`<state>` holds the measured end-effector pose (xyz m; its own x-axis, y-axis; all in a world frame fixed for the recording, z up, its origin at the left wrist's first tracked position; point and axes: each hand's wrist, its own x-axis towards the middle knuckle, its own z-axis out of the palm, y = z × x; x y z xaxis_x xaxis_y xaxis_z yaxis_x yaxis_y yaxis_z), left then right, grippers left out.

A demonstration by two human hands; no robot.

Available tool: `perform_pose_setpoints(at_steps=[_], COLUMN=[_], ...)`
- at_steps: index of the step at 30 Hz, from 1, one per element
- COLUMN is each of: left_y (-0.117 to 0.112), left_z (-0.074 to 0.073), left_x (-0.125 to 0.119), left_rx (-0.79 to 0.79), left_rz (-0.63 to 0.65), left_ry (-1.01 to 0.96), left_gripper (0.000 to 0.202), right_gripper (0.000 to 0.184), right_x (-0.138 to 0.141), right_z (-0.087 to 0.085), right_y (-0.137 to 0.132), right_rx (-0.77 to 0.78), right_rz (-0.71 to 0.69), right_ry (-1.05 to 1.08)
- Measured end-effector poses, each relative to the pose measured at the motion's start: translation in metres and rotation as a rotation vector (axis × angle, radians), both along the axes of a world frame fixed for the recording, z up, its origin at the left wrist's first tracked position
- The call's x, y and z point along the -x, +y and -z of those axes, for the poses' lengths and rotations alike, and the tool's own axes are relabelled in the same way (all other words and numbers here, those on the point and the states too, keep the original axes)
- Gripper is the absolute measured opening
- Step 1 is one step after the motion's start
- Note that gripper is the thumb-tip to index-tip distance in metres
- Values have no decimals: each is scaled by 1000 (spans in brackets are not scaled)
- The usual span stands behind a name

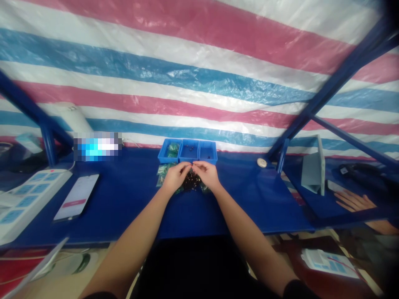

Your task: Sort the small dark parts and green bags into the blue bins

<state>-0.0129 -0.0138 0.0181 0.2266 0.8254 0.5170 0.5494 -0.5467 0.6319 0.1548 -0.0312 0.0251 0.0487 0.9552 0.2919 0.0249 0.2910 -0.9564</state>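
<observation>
My left hand (177, 176) and my right hand (207, 173) meet at the fingertips above a pile of small dark parts with gold-coloured bits (191, 182). Both hands are closed in a pinch; whatever lies between the fingertips is too small to name. Just beyond them stand three joined blue bins. Green-tinted small bags lie in the left bin (168, 158), and a few dark bits are in the middle bin (188, 154) and the right bin (208, 153). More small clear bags with green (161, 176) lie beside my left hand, partly covered by it.
On the blue table (124, 207), a phone (76, 198) and a white power strip (34, 199) lie at the left. A round pale object (261, 162) sits at right near the blue frame (289, 131). Another person's hand (355, 201) rests beside a propped tablet (313, 168).
</observation>
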Motion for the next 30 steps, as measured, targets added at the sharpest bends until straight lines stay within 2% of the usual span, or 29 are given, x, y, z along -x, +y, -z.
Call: perform_pose_setpoints(at_steps=[30], left_y=[-1], left_z=[-1], left_x=[0], left_rx=[-9], left_rz=[5], left_ry=[-6], left_gripper=[28], right_gripper=[34], right_x=[1], right_z=[-1], right_y=[0], right_rx=[5], right_rz=[-12], right_ry=[20])
